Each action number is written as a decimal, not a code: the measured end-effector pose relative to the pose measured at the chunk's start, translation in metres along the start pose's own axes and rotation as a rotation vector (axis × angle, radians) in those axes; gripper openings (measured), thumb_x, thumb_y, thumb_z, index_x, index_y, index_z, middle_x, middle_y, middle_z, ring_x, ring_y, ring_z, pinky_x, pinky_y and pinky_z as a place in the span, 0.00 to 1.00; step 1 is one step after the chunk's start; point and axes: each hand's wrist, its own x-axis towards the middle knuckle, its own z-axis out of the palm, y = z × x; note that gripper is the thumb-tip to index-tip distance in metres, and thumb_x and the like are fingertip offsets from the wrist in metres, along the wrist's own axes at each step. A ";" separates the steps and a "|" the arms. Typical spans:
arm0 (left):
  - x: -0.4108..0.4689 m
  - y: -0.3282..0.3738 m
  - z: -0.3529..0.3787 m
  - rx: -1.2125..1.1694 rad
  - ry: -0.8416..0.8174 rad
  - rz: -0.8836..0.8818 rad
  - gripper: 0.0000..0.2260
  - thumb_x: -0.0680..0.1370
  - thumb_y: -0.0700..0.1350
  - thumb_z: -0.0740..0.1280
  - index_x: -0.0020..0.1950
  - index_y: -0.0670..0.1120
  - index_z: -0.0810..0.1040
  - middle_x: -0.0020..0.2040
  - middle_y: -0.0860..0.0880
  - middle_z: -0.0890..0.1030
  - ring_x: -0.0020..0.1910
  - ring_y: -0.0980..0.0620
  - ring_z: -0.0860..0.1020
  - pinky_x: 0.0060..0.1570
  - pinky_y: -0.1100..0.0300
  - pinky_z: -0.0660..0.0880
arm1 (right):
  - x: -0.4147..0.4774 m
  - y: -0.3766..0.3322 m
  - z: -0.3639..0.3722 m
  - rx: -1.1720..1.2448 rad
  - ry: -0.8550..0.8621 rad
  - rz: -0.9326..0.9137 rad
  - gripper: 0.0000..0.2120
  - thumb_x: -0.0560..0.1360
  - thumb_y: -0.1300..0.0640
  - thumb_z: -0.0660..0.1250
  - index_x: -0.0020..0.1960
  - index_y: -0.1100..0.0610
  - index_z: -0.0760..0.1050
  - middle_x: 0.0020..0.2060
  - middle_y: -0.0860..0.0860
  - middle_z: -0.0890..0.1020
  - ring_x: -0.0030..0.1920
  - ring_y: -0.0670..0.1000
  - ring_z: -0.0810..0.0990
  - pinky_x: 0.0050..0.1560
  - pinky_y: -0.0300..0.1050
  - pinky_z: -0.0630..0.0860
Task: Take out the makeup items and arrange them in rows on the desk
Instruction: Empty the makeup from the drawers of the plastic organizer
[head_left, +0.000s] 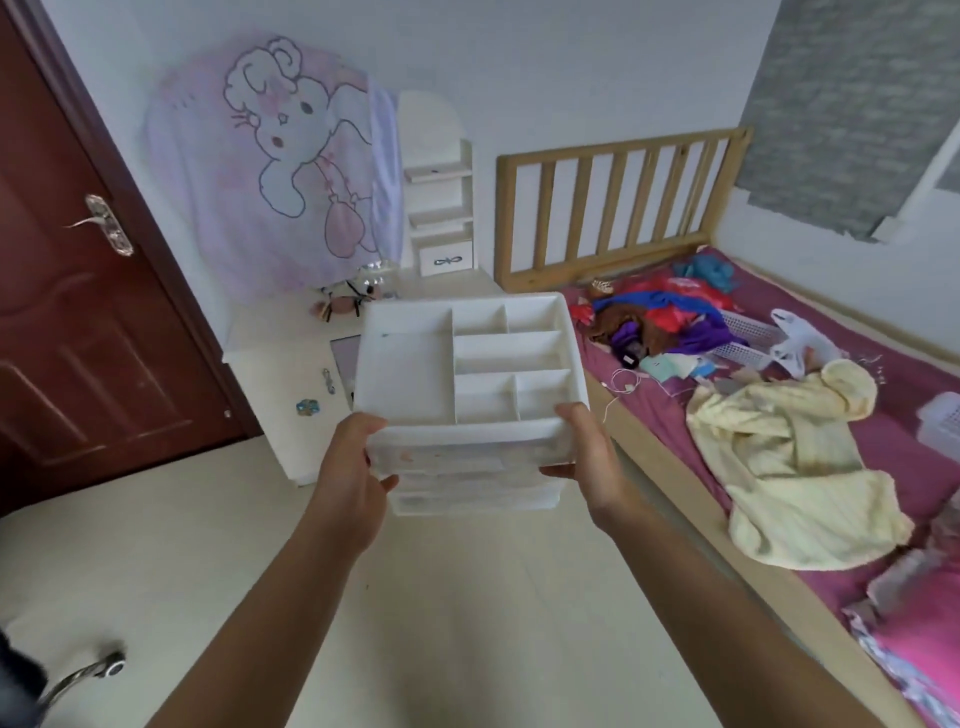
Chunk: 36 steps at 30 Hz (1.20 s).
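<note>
I carry a white plastic makeup organiser (405, 364) in the air in front of me, above the floor. Its top tray is split into several compartments, and all of them look bare. Translucent drawers sit below the tray; faint shapes show through their fronts. My left hand (350, 462) grips its near left corner, thumb on the rim. My right hand (589, 452) grips the near right corner the same way. Beyond it stands a white dressing desk (280, 384), with a small blue item (307, 407) on it.
A bed (779, 415) with a purple sheet, a pile of clothes and a yellow towel fills the right side. A dark red door (78, 312) stands at the left. A cartoon-print cloth (270, 171) hangs behind the desk. A chair leg (88, 673) shows at bottom left.
</note>
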 end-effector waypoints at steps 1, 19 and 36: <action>0.023 0.008 0.009 -0.008 -0.018 -0.012 0.12 0.69 0.49 0.67 0.51 0.51 0.74 0.53 0.48 0.76 0.54 0.45 0.74 0.49 0.53 0.70 | 0.024 -0.007 0.003 -0.002 0.007 0.002 0.11 0.76 0.44 0.59 0.52 0.48 0.76 0.50 0.48 0.80 0.52 0.49 0.79 0.55 0.58 0.81; 0.453 0.059 0.148 0.115 -0.084 -0.071 0.09 0.71 0.45 0.64 0.49 0.46 0.69 0.49 0.44 0.69 0.50 0.44 0.69 0.44 0.52 0.68 | 0.474 -0.024 0.036 0.051 0.091 0.067 0.11 0.75 0.45 0.59 0.49 0.48 0.77 0.47 0.49 0.81 0.50 0.51 0.79 0.50 0.54 0.79; 0.820 0.098 0.206 0.015 0.165 -0.224 0.06 0.74 0.36 0.59 0.43 0.48 0.67 0.44 0.48 0.69 0.43 0.49 0.68 0.48 0.49 0.65 | 0.872 -0.013 0.129 -0.015 0.045 0.293 0.06 0.78 0.58 0.58 0.48 0.53 0.74 0.45 0.51 0.78 0.44 0.51 0.76 0.48 0.52 0.79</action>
